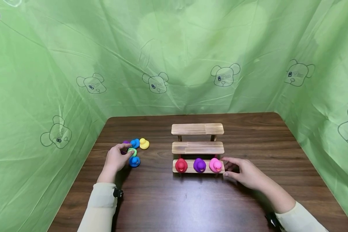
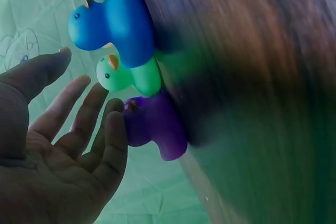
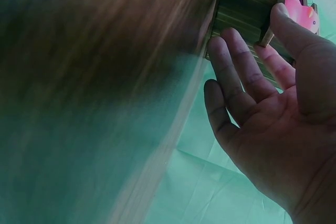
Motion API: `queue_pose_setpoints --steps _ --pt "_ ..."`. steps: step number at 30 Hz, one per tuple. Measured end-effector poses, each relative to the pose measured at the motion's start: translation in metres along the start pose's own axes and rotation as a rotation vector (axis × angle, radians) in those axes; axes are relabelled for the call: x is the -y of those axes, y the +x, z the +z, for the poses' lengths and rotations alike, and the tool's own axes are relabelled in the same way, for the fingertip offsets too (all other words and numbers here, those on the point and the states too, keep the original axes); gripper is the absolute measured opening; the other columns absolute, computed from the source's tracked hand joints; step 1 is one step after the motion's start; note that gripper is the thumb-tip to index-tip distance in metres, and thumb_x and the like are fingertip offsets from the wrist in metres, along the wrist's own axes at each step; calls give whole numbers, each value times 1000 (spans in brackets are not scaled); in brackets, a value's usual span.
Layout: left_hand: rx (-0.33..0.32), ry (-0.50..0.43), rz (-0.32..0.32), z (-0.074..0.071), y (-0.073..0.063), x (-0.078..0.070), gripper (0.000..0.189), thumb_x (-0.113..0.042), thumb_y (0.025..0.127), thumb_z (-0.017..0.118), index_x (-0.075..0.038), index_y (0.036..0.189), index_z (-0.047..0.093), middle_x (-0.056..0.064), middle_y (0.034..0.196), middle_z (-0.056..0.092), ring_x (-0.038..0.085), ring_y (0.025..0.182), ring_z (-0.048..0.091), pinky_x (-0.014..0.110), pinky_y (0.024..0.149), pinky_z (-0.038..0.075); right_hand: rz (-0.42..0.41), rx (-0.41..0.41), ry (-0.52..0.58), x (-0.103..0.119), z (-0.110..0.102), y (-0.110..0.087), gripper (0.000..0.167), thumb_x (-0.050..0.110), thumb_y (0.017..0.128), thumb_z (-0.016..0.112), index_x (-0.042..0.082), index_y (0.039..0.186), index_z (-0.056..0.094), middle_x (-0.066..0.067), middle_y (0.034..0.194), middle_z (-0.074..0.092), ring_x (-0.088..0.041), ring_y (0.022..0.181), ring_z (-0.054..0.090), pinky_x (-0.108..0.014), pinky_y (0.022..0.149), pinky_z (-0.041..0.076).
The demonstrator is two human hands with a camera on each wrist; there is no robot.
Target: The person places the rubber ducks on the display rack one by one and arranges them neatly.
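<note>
Left hand (image 1: 116,158): hovers over the loose ducks, fingers parted and thumb standing off, pinching nothing that shows; the spread seems suited to closing round one small body without upsetting its neighbours.
Loose purple duck (image 2: 167,129): stands by the outer fingertips, contact uncertain; the fingers may hide a second purple one.
Green duck (image 1: 132,151): on the counter (image 1: 153,193), framed by thumb and forefinger in the head view; neighbours on several sides probably explain the approach from above.
Front blue duck (image 1: 134,161): on the person's side of the green one.
Rear blue duck (image 1: 135,143): beyond the green one, the cluster likely kept tight for easy reach.
Yellow duck (image 1: 144,144): at the cluster's right edge, just beside the rear blue one.
Red duck (image 1: 181,165): left end of the lowest tier, beak toward the person.
Wooden rack (image 1: 198,148): three stepped tiers, presumably so one row need not hide another.
Shelved purple duck (image 1: 199,165): mid-tier, with gaps either side that look deliberate.
Pink duck (image 1: 215,165): right end, completing an evenly spaced row.
Right hand (image 1: 245,172): fingers extended and apart, thumb and forefinger at the lowest tier's end, perhaps steadying it; pressure cannot be told.
</note>
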State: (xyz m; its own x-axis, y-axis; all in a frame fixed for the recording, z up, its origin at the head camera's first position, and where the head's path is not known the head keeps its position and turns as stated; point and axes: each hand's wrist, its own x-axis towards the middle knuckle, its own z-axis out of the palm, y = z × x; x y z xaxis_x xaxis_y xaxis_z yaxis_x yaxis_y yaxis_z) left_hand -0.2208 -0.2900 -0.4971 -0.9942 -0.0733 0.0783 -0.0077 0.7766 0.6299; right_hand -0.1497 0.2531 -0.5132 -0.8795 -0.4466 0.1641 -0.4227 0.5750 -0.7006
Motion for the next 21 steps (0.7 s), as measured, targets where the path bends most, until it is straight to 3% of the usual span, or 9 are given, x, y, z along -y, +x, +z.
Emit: queue_pose_setpoints --steps 8,13,21 --pt "74 47 -57 -2 3 5 44 -25 93 81 -9 133 71 22 130 67 40 118 61 56 100 50 0 1 11 0 0 0 51 18 92 84 4 137 65 6 96 74 -16 91 72 -40 82 61" --pt "56 82 -43 1 4 9 43 -22 90 84 -10 130 73 23 132 67 42 123 60 58 104 48 -3 0 10 -1 0 0 51 18 92 84 3 137 65 5 97 74 -19 91 72 -40 82 61" --pt "34 153 -6 5 5 9 42 -20 89 85 -10 128 74 21 124 71 39 113 64 57 97 51 8 7 5 -3 0 1 52 16 91 84 4 138 65 5 97 74 -14 92 71 -39 83 61"
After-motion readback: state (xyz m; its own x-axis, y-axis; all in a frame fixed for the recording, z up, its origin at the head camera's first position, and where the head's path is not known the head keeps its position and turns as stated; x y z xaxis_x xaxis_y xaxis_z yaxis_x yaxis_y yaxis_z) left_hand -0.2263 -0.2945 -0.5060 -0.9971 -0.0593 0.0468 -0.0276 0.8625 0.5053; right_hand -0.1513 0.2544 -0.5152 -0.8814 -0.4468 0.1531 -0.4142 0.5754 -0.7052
